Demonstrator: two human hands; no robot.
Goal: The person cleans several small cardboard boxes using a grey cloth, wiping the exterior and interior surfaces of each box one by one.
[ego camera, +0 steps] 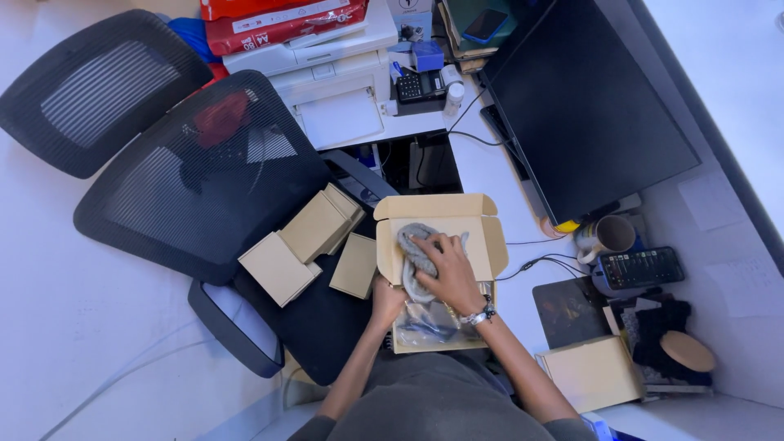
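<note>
A grey coiled cable [418, 255] was pressed down by the right hand [447, 273], whose fingers were spread flat over the bundle rather than pinched around it. The cable lay inside an open cardboard box [390, 245], directly beneath the palm, with loose grey loops showing just left of the fingertips and below them. A beaded bracelet [480, 314] was worn on the wrist of that hand.

The left hand [387, 300] was set against the near left edge of the box, just below and left of the pressing hand; its fingers were curled on the box wall, though how tightly the wall was gripped could not be told. A clear plastic bag [429, 327] of dark parts was seen immediately under the right wrist, at the near end of the box.

Left of both hands, three closed small cardboard boxes [279, 268] were resting on the seat of a black mesh office chair [208, 175]; the nearest of them lay just beside the left wrist. To the right of the pressing hand, well apart, a mug [608, 237] and a phone [641, 267] were placed on the white desk [490, 175], below a dark monitor [588, 106]. Another closed carton [592, 374] was lying near the right forearm. A white printer [335, 73] stood far beyond the hands.
</note>
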